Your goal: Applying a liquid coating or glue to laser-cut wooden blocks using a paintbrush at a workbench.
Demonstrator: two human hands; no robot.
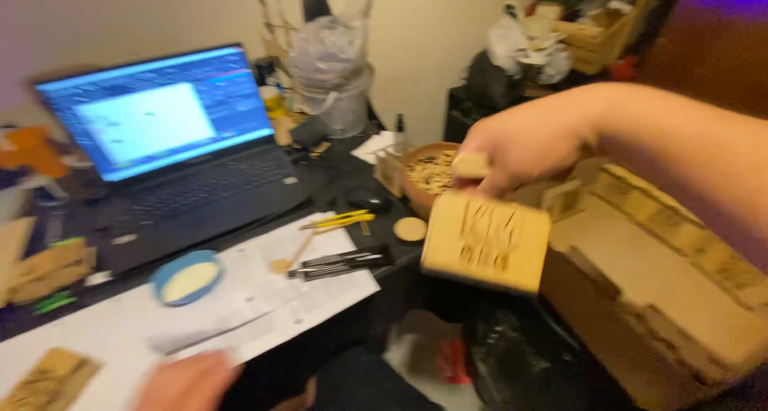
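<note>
My right hand [524, 148] reaches in from the right and grips the top edge of a flat, light wooden panel [486, 242] with cut-out marks, which hangs in the air past the desk's right edge. My left hand [188, 381] rests low at the bottom, on or just over white paper sheets [264, 303]; the blur hides whether it holds anything. A wooden bowl [428, 175] of small wooden bits sits on the desk behind the panel.
An open laptop [172, 151] stands at the back left. On the paper lie a blue-rimmed lid [186, 277], black tools [340, 261] and a yellow tool [340, 219]. A large cardboard box [664, 291] sits to the right. Clutter fills the back.
</note>
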